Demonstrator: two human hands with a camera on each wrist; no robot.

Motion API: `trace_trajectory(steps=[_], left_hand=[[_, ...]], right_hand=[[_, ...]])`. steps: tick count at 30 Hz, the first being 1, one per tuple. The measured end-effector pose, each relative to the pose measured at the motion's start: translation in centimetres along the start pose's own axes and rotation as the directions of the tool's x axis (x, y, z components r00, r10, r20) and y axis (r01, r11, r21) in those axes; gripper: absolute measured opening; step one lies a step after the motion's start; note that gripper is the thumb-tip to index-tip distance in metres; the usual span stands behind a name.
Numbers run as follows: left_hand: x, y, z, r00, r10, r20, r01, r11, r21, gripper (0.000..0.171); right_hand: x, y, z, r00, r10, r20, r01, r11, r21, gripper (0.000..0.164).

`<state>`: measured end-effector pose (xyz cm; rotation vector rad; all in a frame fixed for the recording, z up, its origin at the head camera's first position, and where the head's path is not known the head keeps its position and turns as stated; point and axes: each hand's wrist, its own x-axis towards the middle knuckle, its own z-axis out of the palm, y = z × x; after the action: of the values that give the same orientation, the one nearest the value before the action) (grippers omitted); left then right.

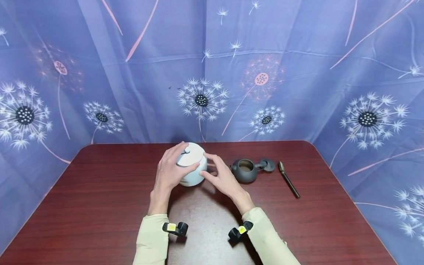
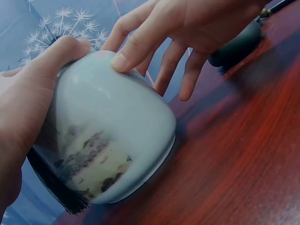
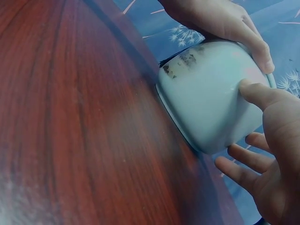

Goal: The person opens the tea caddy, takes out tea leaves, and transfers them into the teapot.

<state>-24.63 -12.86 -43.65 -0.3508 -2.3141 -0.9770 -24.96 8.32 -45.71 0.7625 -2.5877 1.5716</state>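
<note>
A white lidded ceramic jar [image 1: 193, 177] with a small round knob and a painted scene on its side is at the back middle of the table. My left hand [image 1: 168, 170] grips it from the left, thumb across the front near the lid [image 1: 193, 157]. On the other side my right hand [image 1: 226, 178] holds the jar, its thumb on the front and index finger near the rim; its other fingers are spread. A black tassel [image 2: 58, 187] hangs beside the jar in the left wrist view. Whether the base touches the table cannot be told.
To the right stands a dark teapot [image 1: 240, 176], mouth uncovered, with a dark round disc [image 1: 269, 165] by its handle. Further right lies a slim dark brush-like tool [image 1: 290, 182]. A blue dandelion-print curtain [image 1: 149, 92] closes off the reddish wooden table [image 1: 99, 202].
</note>
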Motion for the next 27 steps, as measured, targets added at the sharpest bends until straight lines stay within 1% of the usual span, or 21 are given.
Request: trace_trajectory(steps=[7, 12, 14, 17, 19, 21, 24, 27], left_hand=[[0.0, -0.1, 0.2, 0.999, 0.047, -0.019, -0.047, 0.999, 0.021, 0.069], [0.0, -0.2, 0.2, 0.999, 0.051, -0.011, -0.051, 0.998, 0.029, 0.069], [0.0, -0.3, 0.2, 0.999, 0.052, -0.007, -0.051, 0.998, 0.034, 0.07], [0.1, -0.3, 0.2, 0.998, 0.057, -0.002, -0.057, 0.997, 0.05, 0.07], [0.2, -0.3, 0.2, 0.998, 0.065, -0.002, -0.064, 0.996, 0.06, 0.069], [0.2, -0.3, 0.2, 0.997, 0.075, -0.006, -0.075, 0.995, 0.064, 0.07], [0.2, -0.2, 0.3, 0.996, 0.088, -0.019, -0.086, 0.994, 0.072, 0.07], [0.1, -0.2, 0.3, 0.995, 0.098, -0.029, -0.095, 0.992, 0.083, 0.07]], right_hand=[[0.1, 0.1, 0.1, 1.0, -0.007, -0.003, 0.007, 0.999, 0.035, 0.061], [0.1, 0.2, 0.3, 1.0, -0.008, -0.011, 0.008, 0.999, 0.046, 0.061], [-0.1, -0.7, 0.1, 1.0, 0.0, -0.007, 0.001, 0.999, 0.045, 0.061], [0.0, -0.8, 0.2, 1.0, 0.01, -0.009, -0.01, 0.999, 0.05, 0.062], [0.0, -0.7, 0.2, 1.0, 0.006, -0.01, -0.006, 0.999, 0.053, 0.062], [0.2, 0.1, 0.3, 1.0, -0.005, -0.019, 0.006, 0.998, 0.058, 0.062], [0.1, 0.1, 0.1, 1.0, -0.024, -0.018, 0.025, 0.998, 0.058, 0.061], [0.0, 0.1, 0.3, 1.0, -0.027, -0.012, 0.028, 0.999, 0.042, 0.065]])
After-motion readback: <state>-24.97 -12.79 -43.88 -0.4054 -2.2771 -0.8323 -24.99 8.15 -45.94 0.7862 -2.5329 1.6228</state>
